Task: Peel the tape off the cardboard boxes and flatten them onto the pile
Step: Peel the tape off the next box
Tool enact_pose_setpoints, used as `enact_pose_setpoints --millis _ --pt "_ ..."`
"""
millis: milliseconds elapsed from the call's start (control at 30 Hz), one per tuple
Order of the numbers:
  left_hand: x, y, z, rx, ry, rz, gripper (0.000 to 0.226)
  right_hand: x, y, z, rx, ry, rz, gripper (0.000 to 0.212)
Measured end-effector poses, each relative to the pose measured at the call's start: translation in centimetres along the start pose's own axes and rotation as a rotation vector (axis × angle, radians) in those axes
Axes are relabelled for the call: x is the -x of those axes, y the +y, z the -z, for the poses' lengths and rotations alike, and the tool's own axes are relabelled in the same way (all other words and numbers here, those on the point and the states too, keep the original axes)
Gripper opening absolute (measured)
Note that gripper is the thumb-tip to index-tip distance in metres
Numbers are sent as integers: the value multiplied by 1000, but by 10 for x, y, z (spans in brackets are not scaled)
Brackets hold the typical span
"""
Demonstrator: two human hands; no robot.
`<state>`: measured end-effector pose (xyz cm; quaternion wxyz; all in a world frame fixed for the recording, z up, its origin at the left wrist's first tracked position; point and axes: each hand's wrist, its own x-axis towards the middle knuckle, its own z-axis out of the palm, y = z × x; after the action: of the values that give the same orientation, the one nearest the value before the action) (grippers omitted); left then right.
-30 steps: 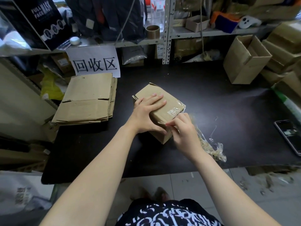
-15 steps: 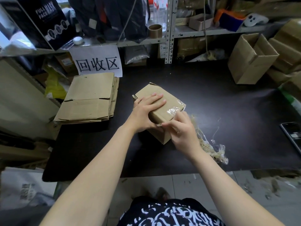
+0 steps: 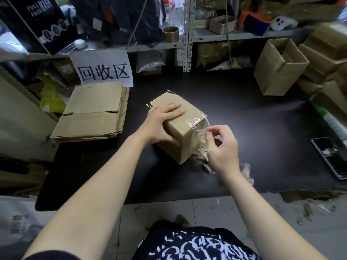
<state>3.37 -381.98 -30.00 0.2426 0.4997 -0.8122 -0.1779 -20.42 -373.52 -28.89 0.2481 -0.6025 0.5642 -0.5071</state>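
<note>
- Both hands work one small cardboard box [image 3: 187, 145] near the middle of a black table [image 3: 244, 113], just right of a pile of flattened cardboard [image 3: 90, 117].
- Left hand [image 3: 161, 124] clamps the box from above: its fingers [image 3: 174, 109] lie across the top panel and the thumb presses the near side face.
- Right hand [image 3: 221, 147] hovers just off the box's right corner, thumb and forefinger pinching a strip of clear tape [image 3: 201, 130] with the other fingers curled.
- That strip stretches taut from the pinch to the box's top right edge, where its end clings in a glossy, wrinkled patch.
- Plain brown and unprinted, the box sits turned corner-on to the camera. Its top is closed, and a flap edge sticks up slightly at the far corner.
- More loose film hangs crinkled against the box's right face, beneath the raised strip.
- A crumpled wad of peeled tape [image 3: 246, 171] lies on the table near the right wrist.
- Several flattened cartons are stacked in the pile at the table's left edge, below a white paper sign [image 3: 103, 70] with three printed characters.
- An open carton [image 3: 277, 72] stands at the far right, flaps up, beside more stacked cartons.
- A phone [image 3: 330, 156] lies face up by the right edge.
</note>
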Motion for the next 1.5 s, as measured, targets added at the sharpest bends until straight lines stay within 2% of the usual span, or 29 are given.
enact_pose_setpoints --millis 100,200,333,467,567,833,1100,1500 --pt "0 14 1 9 6 43 113 -2 4 1 -20 29 -37 10" --pt "10 28 -4 72 120 128 83 -7 9 11 -65 46 -91 19" --pt "9 51 -14 21 263 182 56 -7 11 8 -69 49 -83 30" --pt "10 66 -16 145 219 270 26 -13 8 7 -139 47 -140 34" --pt "9 70 -15 118 213 283 16 -15 8 3 -174 34 -181 31" --pt "-7 82 -1 -15 101 283 4 -15 17 -6 -199 2 -185 33" --pt "-24 90 4 -143 -3 210 6 -17 17 -3 -220 -8 -183 34" --pt "-23 92 -6 -236 -62 163 17 -16 15 -3 -180 -26 -141 34"
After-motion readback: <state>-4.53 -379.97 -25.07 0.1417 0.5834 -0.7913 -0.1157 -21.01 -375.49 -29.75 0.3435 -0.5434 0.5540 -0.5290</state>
